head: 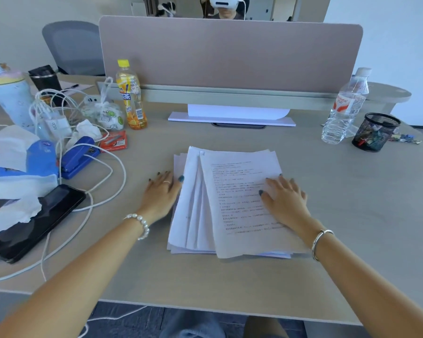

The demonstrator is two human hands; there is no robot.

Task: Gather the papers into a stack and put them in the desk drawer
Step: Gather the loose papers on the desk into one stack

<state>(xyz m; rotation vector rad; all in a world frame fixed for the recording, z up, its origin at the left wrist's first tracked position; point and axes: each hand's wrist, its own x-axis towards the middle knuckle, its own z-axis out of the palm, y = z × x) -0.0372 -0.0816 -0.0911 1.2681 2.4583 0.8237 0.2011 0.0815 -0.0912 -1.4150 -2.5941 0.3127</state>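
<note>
A loose, fanned pile of white printed papers [232, 206] lies in the middle of the desk [352, 215]. My left hand [160, 193] rests flat on the desk against the pile's left edge, thumb on top of the sheets. My right hand [285, 198] lies palm down on the top sheet, near its right side, fingers spread. Neither hand has lifted the sheets. No drawer is visible.
On the left are a black phone [34, 223], white cables [103, 186], a blue stapler [80, 157], tissues and an orange drink bottle [132, 96]. A water bottle [344, 108] and mesh pen cup [374, 132] stand at the right. A partition screen [230, 54] closes the back.
</note>
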